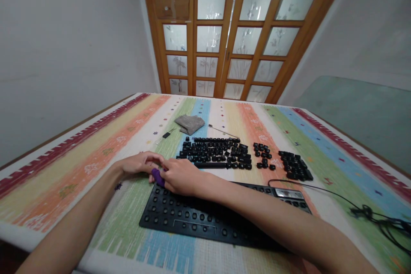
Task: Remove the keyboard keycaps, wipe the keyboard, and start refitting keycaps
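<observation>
A black keyboard (192,216) with its keycaps off lies in front of me, bare switch posts showing in rows. At its upper left corner, my right hand (181,176) grips a small bunched purple cloth (158,177). My left hand (141,164) meets it from the left, its fingers curled and closed on the cloth's edge; the fingertips are partly hidden. My right forearm crosses over the middle of the keyboard and covers part of it. Beyond the hands, loose black keycaps (215,150) are laid out in keyboard order.
A folded grey cloth (190,124) lies farther back, with a small black-handled tool (166,135) to its left and a thin rod (224,130) to its right. More keycaps (294,165) sit at right. The keyboard's cable (334,192) runs to a tied bundle. A striped tablecloth (122,214) covers the table.
</observation>
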The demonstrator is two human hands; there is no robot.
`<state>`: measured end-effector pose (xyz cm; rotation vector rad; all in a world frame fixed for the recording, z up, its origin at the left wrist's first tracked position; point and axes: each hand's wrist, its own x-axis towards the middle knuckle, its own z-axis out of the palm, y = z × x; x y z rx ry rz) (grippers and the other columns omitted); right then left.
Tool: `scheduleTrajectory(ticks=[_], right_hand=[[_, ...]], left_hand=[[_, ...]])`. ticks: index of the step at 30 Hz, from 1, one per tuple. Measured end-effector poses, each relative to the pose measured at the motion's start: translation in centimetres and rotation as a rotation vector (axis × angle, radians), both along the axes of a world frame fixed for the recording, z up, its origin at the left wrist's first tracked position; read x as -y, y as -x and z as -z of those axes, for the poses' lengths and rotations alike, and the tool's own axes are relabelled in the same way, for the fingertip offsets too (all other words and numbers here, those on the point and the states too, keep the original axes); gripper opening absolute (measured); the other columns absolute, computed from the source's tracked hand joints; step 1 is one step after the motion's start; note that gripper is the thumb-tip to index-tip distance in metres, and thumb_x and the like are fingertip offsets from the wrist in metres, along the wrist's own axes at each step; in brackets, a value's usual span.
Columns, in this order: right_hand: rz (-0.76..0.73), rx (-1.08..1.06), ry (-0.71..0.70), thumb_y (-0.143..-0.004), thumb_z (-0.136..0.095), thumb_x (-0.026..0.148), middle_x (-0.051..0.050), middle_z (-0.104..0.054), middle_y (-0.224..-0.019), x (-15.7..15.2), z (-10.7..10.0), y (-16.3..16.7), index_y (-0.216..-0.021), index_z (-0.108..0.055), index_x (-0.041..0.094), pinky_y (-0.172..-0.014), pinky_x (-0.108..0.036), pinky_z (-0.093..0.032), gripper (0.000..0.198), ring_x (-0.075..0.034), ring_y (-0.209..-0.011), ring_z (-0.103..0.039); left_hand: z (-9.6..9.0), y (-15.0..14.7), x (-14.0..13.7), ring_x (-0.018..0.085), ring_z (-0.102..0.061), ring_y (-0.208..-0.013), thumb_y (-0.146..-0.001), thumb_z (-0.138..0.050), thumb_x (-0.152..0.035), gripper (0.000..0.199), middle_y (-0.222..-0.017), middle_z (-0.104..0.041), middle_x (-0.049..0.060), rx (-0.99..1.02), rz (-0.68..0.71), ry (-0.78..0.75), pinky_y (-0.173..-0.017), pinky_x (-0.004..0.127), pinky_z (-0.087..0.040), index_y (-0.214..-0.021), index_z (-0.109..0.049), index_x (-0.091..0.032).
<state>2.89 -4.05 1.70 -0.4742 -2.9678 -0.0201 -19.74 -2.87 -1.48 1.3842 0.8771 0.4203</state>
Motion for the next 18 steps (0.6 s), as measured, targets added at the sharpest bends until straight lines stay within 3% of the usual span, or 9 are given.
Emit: scheduleTrajectory(ticks=[6,10,14,18], right_hand=[[-0.015,0.076,-0.023,-0.091,-0.053,0.023,-0.012,-0.070,-0.103,-0.1,-0.8,0.3,-0.102,-0.070,0.014,-0.063,-0.033,-0.055,0.022,-0.025,-0.089,-0.068],[-0.064,0.105,-0.040,-0.091,-0.054,0.021,-0.011,-0.071,-0.097,-0.8,-2.8,-0.2,-0.096,-0.071,0.014,-0.061,-0.028,-0.050,0.019,-0.023,-0.088,-0.067],[0.060,0.002,-0.062,-0.090,-0.056,0.027,-0.011,-0.070,-0.093,-1.8,-5.3,-1.2,-0.089,-0.072,0.014,-0.058,-0.027,-0.043,0.021,-0.020,-0.079,-0.065],[0.051,-0.020,-0.053,-0.094,-0.050,0.026,-0.011,-0.069,-0.094,-1.4,-4.6,-1.3,-0.098,-0.071,0.016,-0.057,-0.028,-0.042,0.024,-0.021,-0.080,-0.065]], left_hand=[[-0.4,-0.3,0.2,0.016,-0.064,-0.060,-0.076,-0.078,-0.042,0.037,-0.069,-0.069,0.003,-0.025,-0.003,0.039,-0.058,0.025,-0.050,-0.097,-0.065,-0.014],[-0.5,-0.4,0.2,0.016,-0.064,-0.061,-0.074,-0.080,-0.037,0.035,-0.072,-0.069,0.003,-0.031,-0.027,0.052,-0.060,0.025,-0.050,-0.095,-0.065,-0.014],[-0.5,-0.6,0.3,0.015,-0.062,-0.059,-0.073,-0.079,-0.033,0.032,-0.067,-0.067,0.001,-0.008,-0.045,0.038,-0.057,0.025,-0.048,-0.094,-0.066,-0.014],[-0.3,-0.6,0.2,0.016,-0.062,-0.060,-0.075,-0.077,-0.031,0.024,-0.067,-0.067,0.002,0.008,-0.023,0.021,-0.057,0.025,-0.048,-0.088,-0.066,-0.014]])
